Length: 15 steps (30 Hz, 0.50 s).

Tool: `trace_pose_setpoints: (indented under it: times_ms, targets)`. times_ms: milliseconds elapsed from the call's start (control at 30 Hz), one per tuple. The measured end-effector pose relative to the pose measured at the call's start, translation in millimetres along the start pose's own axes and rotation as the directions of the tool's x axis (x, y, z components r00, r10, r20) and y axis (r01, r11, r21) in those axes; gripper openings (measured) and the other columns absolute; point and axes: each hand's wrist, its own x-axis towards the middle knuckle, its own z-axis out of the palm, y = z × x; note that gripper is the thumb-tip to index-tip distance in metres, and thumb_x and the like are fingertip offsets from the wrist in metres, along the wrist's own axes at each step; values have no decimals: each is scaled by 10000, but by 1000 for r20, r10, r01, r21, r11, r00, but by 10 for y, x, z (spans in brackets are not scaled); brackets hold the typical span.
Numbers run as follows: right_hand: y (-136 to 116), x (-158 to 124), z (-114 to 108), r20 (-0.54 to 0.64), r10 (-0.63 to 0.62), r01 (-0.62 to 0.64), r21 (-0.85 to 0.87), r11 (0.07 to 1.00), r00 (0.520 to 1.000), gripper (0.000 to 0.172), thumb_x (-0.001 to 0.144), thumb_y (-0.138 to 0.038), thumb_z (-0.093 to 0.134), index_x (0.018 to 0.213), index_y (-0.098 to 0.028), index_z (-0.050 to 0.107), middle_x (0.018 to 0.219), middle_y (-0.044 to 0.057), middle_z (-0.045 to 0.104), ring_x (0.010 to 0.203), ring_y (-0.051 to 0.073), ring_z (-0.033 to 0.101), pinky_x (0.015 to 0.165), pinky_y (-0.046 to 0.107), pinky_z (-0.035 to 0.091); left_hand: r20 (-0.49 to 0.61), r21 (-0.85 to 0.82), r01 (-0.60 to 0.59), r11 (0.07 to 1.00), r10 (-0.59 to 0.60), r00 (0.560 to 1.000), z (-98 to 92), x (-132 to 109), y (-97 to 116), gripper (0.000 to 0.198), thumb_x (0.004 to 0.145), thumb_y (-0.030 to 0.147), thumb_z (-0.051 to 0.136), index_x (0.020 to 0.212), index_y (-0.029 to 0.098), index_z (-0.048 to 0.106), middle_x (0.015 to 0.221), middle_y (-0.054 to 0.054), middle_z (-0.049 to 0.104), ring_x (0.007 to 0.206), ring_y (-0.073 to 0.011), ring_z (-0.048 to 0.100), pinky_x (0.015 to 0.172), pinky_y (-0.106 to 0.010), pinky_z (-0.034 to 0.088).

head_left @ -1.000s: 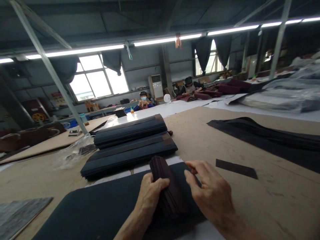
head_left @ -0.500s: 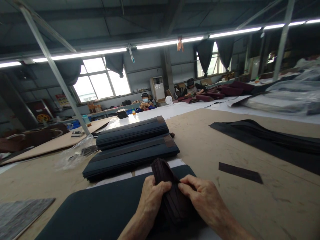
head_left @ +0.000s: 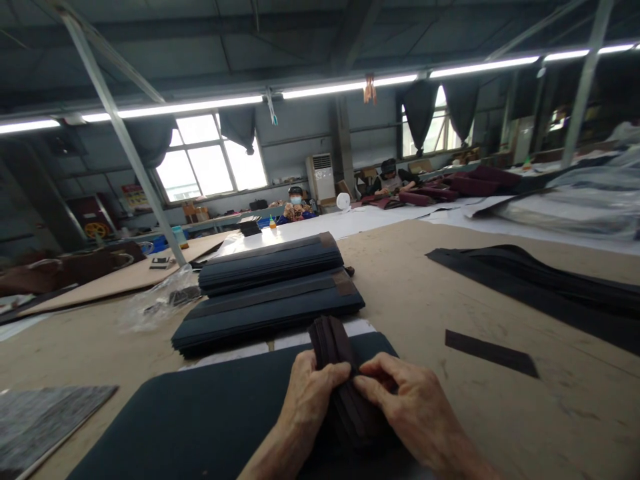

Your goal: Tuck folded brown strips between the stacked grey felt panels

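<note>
A thick bundle of dark brown fabric strips (head_left: 345,393) stands over a dark green panel (head_left: 210,407) near the table's front. My left hand (head_left: 313,393) is wrapped around the bundle's left side, its thumb pressed on the top strips. At the bundle's right edge, my right hand (head_left: 405,393) pinches strip edges between thumb and forefinger. Both hands' fingertips nearly meet. Behind them lie two stacks of folded dark green panels, a nearer stack (head_left: 270,317) and a farther stack (head_left: 270,267), each with a brown strip on top.
A single brown strip (head_left: 490,353) lies right of my hands on the tan table (head_left: 390,280). Beyond it are black fabric layers (head_left: 530,273). A grey felt piece (head_left: 45,427) is at the left front, and a clear plastic bag (head_left: 155,307) lies behind. Two people sit across the table.
The view has shifted slightly, so the surroundings sit a little farther right. My right thumb and forefinger have moved slightly along the bundle's edge; the left hand keeps its hold.
</note>
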Motion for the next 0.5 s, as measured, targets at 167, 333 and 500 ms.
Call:
trace_pose_setpoints:
  times_ms: [167,333,500]
  targets:
    - [47,32,-11,10,-19,19,-22,1000,1000,261,720,-396,432,631,-208,589,618,-12,597,583,139,540,527,236,380,-2,-5,14,1000,-14,1000,3,10,-5,204,614,310,580,635,115,524,575,-13,462,516,-116,430,468,-207,325]
    - [97,32,-42,-303,-176,97,-258,961,937,238,741,-372,436,723,-201,601,714,14,616,655,175,569,586,281,416,-18,2,26,1000,-26,999,10,3,19,207,619,319,575,645,119,527,584,-11,460,530,-119,433,476,-208,325]
    - [38,-30,5,-269,-485,403,-309,862,832,163,769,-342,510,755,-207,600,708,-3,589,656,132,555,615,249,429,-47,33,-7,999,8,999,9,-17,12,204,626,317,579,616,126,509,591,2,440,536,-100,397,473,-193,306]
